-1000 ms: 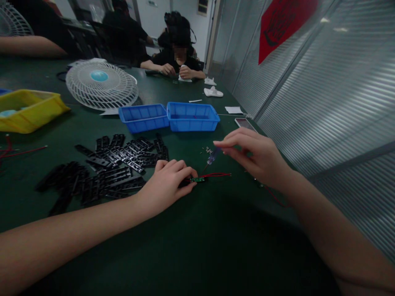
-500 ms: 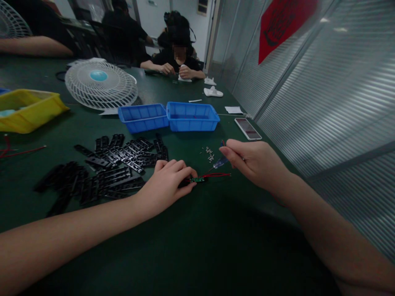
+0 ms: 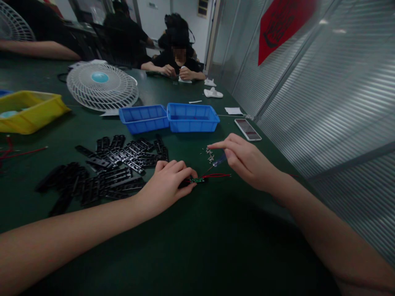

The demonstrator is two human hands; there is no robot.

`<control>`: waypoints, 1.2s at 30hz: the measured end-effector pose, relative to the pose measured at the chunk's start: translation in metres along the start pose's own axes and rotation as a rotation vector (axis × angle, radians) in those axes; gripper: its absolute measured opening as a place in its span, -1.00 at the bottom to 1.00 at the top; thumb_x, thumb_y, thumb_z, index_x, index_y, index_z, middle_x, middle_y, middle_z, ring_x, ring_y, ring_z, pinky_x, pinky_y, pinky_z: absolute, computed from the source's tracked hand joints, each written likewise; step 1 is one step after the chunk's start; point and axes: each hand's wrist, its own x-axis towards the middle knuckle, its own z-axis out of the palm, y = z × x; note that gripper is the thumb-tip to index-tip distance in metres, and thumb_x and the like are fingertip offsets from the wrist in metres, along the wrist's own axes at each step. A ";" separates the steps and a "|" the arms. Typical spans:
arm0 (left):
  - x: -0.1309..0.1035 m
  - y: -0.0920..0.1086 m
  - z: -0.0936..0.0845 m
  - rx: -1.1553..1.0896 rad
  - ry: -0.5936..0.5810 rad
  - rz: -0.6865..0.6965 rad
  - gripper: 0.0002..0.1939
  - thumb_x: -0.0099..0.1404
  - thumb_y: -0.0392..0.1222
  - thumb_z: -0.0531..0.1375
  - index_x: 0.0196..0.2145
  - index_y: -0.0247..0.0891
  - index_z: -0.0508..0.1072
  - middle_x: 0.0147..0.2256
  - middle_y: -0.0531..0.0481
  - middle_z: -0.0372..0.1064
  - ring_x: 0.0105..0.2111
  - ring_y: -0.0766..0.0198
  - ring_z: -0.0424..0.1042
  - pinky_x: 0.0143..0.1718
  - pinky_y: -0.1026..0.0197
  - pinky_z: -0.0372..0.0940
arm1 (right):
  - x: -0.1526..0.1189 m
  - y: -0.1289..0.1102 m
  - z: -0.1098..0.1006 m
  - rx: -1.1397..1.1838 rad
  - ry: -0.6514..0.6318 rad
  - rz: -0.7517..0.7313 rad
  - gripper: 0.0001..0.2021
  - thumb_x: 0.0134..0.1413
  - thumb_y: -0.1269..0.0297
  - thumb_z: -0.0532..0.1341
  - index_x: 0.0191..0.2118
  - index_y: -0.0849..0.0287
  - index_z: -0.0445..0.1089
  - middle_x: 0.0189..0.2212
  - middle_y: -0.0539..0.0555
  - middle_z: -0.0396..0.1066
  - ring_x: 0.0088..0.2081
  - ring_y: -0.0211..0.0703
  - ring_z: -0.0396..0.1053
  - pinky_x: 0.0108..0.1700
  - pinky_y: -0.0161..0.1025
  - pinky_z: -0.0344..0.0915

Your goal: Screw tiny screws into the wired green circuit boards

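My left hand (image 3: pixel 173 181) grips a small green circuit board (image 3: pixel 197 180) in a black holder, with red wires (image 3: pixel 219 175) running out to the right. In my right hand (image 3: pixel 247 162) is a screwdriver with a clear bluish handle (image 3: pixel 219 160), held by the lower fingers and thumb, its tip pointing down-left above the board. The right index finger is stretched out to a scatter of small screws (image 3: pixel 210 156). Left of my left hand lies a heap of black plastic strips (image 3: pixel 123 154).
Two blue bins (image 3: pixel 193 119) stand behind the screws, with a phone (image 3: pixel 247 129) at their right. A white fan grille (image 3: pixel 101 86) and a yellow bin (image 3: pixel 33 113) are at the left. Across the table a person's hands (image 3: pixel 185 74) work on a white part.
My right index finger has stretched out leftward to the screws, while the screwdriver stays in that hand, tipped slightly lower. My left hand has not moved.
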 end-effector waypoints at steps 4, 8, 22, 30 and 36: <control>0.000 0.000 -0.001 -0.006 -0.003 -0.002 -0.81 0.32 -0.05 0.13 -0.13 -0.08 0.39 -0.27 0.03 0.32 -0.20 0.14 0.27 -0.21 0.08 -0.04 | -0.001 0.006 0.006 0.143 0.161 -0.053 -0.77 0.24 0.30 0.09 -0.02 0.22 0.29 -0.26 0.05 0.35 -0.31 -0.28 0.33 -0.28 -0.31 0.25; 0.000 0.000 -0.001 -0.010 -0.001 0.000 -0.81 0.32 -0.06 0.14 -0.13 -0.08 0.39 -0.26 0.03 0.33 -0.19 0.14 0.28 -0.20 0.08 -0.04 | -0.001 0.010 0.003 0.163 0.220 -0.063 -0.84 0.19 0.28 0.18 -0.15 0.19 0.39 -0.26 0.03 0.43 -0.38 -0.33 0.33 -0.40 -0.36 0.22; 0.000 0.000 0.000 -0.010 -0.014 -0.007 -0.82 0.33 -0.05 0.13 -0.12 -0.06 0.37 -0.26 0.06 0.30 -0.19 0.15 0.27 -0.18 0.08 -0.05 | 0.001 0.011 -0.020 0.033 0.130 -0.107 -0.83 0.18 0.28 0.19 -0.15 0.15 0.48 -0.26 0.03 0.51 -0.23 -0.23 0.42 -0.19 -0.27 0.29; 0.000 0.000 -0.001 -0.001 -0.011 -0.009 -0.82 0.33 -0.05 0.13 -0.12 -0.06 0.37 -0.26 0.06 0.29 -0.18 0.15 0.27 -0.19 0.08 -0.07 | 0.002 0.004 -0.015 -0.243 0.049 0.061 -0.65 0.27 0.06 0.02 -0.35 0.20 0.37 -0.42 0.04 0.39 -0.34 -0.22 0.30 -0.35 -0.28 0.12; 0.002 0.000 0.000 0.004 -0.011 -0.008 -0.82 0.32 -0.06 0.14 -0.13 -0.06 0.37 -0.26 0.07 0.29 -0.18 0.16 0.27 -0.18 0.08 -0.07 | 0.001 -0.001 -0.011 -0.352 -0.085 0.252 -0.36 0.29 -0.07 -0.17 -0.66 0.19 0.26 -0.67 0.01 0.23 -0.57 -0.29 0.19 -0.46 -0.27 -0.03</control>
